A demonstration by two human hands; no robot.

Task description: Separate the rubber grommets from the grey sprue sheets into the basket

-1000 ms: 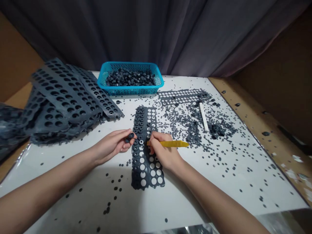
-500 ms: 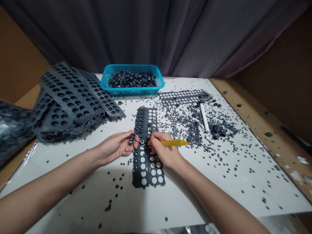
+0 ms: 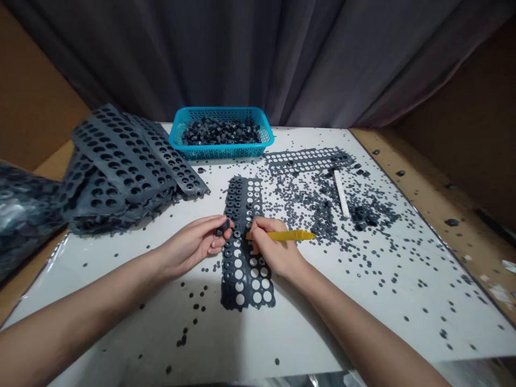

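Note:
A dark rubber sheet (image 3: 242, 215) with rows of round holes lies lengthwise on the table in front of me. Some holes are punched through to white; others still show dark ringed parts. My left hand (image 3: 203, 239) is closed over the sheet's left edge, with small black rubber parts (image 3: 224, 228) between thumb and fingers. On the right side of the sheet, my right hand (image 3: 274, 244) grips a yellow pen-like tool (image 3: 292, 235). Its tail points right, and its working tip is hidden near my fingers.
Behind stands a blue basket (image 3: 221, 151) of black parts. Stacked rubber sheets (image 3: 121, 166) and a plastic bag (image 3: 28, 215) sit at left. Another punched sheet (image 3: 306, 160), a white stick (image 3: 341, 193) and many scattered black discs (image 3: 324, 223) lie at right.
The black parts in my left hand have turned, and its fingertips sit slightly further right. My right hand keeps the yellow tool over the sheet. The whole view has shifted slightly.

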